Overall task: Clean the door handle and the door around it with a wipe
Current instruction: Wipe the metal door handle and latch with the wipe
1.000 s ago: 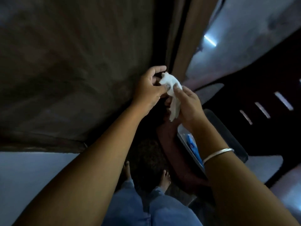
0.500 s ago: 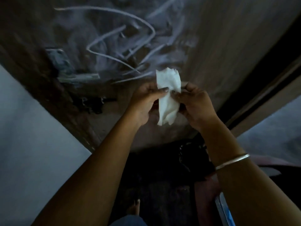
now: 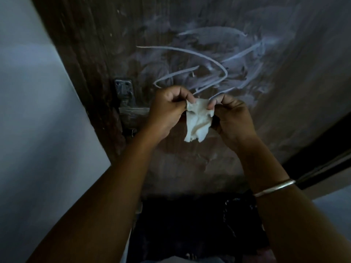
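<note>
In the head view, the person's left hand (image 3: 167,109) and right hand (image 3: 230,115) meet in front of a dark brown wooden door (image 3: 190,168), each pinching an upper corner of a small white crumpled wipe (image 3: 197,123) between thumb and fingertips, with the rest of the sheet hanging loose below the grip. Both hands are narrowly closed on the wipe, and it appears to hang in front of the door rather than touch it. The wipe looks thin, very light and limp: it sags and wrinkles under its own weight, so it will likely give no resistance and could tear or bunch if pulled hard from the corners. For scrubbing, it would probably handle better folded into a pad and pressed under flat fingers than held by its edge. Just left of the left hand, the dull metal door handle with its tall backplate (image 3: 125,103) sits near the door's edge, its lever partly hidden behind the hand. Pale streaky swirls of smeared residue (image 3: 207,73) cover the wood above the hands. A thin silver bangle (image 3: 273,187) circles the right wrist.
</note>
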Motion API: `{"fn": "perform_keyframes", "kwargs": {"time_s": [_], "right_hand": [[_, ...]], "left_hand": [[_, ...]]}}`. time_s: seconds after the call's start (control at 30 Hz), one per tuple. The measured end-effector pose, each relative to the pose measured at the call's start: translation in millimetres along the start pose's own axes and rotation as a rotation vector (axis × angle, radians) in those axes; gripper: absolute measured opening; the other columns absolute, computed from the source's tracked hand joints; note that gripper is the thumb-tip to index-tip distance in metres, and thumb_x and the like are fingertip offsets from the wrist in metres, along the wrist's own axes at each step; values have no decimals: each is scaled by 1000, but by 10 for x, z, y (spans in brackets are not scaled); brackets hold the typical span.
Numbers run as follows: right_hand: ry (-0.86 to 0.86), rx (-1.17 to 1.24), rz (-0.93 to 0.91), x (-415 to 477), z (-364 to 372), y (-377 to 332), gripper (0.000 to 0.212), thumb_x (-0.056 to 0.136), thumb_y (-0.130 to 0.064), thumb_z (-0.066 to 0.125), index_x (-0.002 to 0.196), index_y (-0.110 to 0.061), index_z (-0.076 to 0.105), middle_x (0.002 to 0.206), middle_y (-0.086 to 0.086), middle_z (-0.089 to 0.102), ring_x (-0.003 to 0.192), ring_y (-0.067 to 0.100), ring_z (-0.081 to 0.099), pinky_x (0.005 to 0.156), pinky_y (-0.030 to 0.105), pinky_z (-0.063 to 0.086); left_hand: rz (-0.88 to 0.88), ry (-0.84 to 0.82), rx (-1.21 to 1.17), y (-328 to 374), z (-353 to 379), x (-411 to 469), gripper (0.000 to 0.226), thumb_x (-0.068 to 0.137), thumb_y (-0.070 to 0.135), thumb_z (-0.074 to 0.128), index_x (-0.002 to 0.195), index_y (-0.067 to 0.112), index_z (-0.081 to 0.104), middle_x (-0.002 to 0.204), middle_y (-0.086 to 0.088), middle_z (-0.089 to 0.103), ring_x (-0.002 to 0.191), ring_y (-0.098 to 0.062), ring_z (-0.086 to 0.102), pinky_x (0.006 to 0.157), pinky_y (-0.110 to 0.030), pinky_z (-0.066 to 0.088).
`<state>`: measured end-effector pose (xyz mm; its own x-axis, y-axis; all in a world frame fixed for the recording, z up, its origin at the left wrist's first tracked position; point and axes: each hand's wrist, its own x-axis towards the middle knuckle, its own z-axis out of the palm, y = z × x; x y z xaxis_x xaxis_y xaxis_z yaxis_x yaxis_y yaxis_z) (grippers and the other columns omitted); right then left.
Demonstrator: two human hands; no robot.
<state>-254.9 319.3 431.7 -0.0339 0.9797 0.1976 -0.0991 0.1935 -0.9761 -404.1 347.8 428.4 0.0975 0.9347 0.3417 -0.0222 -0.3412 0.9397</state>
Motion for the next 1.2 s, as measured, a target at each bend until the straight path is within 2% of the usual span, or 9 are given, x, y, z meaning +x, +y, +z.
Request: {"fn": "perform_keyframes", "kwargs": {"time_s": [0.17,0.27,0.43,0.57,0.63,0.8,0.97,1.1,1.2], "right_hand": [[-3,10,-6,153,20,-85,40,86,15,36,66,-13,57,67,1,63,64,15,60,56,28,51],[-64,91,32,186,20,-140,34,90,5,32,76,-10,59,77,5,64,69,17,63,62,31,53],[-43,32,58,221,-15,-134,21,92,-2,50,100,-21,56,92,5,64,80,21,66,69,38,55],[-76,-66,100,248,-16,-93,24,85,7,57,107,-3,60,90,7,70,74,18,71,62,32,61],[-91,-28,84,256,-18,-84,22,87,7,54,104,-7,62,91,10,72,74,23,71,58,34,60],[-146,-44,48,294,-22,-63,29,83,12,56,90,-15,63,81,0,74,75,21,71,61,35,60],[-176,-56,-72,283,-12,-63,29,81,13,58,75,-13,67,75,-3,73,77,19,69,70,33,58],[-135,-83,-115,292,44,-49,40,75,15,60,63,-21,72,75,-6,73,80,16,69,76,26,56],[-146,-71,-96,291,108,-23,31,71,3,57,64,-21,75,78,-11,73,84,10,68,73,22,53]], "left_hand": [[-264,-17,-160,184,-53,57,17,79,13,53,69,15,67,81,-8,68,77,-24,68,67,-39,56],[-177,42,-13,215,-55,63,11,70,8,70,71,18,67,85,-13,69,84,-31,68,77,-49,57],[-39,90,118,194,-24,73,34,72,-5,67,77,28,63,82,2,66,78,-17,67,66,-36,58],[50,99,99,196,-37,72,49,71,-6,68,106,25,54,91,6,65,81,-3,65,65,-23,56],[-39,112,90,192,-52,43,56,70,-2,72,110,29,50,95,1,65,86,-11,66,66,-29,58],[-127,88,79,182,-86,-30,23,78,-3,66,87,18,61,81,2,66,68,-7,67,55,-26,57],[-52,136,86,204,-104,-60,29,77,-11,56,69,16,59,91,-23,66,86,-29,65,72,-39,56],[-195,147,-74,221,-163,-102,29,83,-6,45,69,11,63,91,-15,67,87,-28,66,62,-35,58],[-230,154,-155,233,-203,-167,15,83,-1,56,77,7,66,90,-12,68,86,-24,68,70,-37,59]]}}
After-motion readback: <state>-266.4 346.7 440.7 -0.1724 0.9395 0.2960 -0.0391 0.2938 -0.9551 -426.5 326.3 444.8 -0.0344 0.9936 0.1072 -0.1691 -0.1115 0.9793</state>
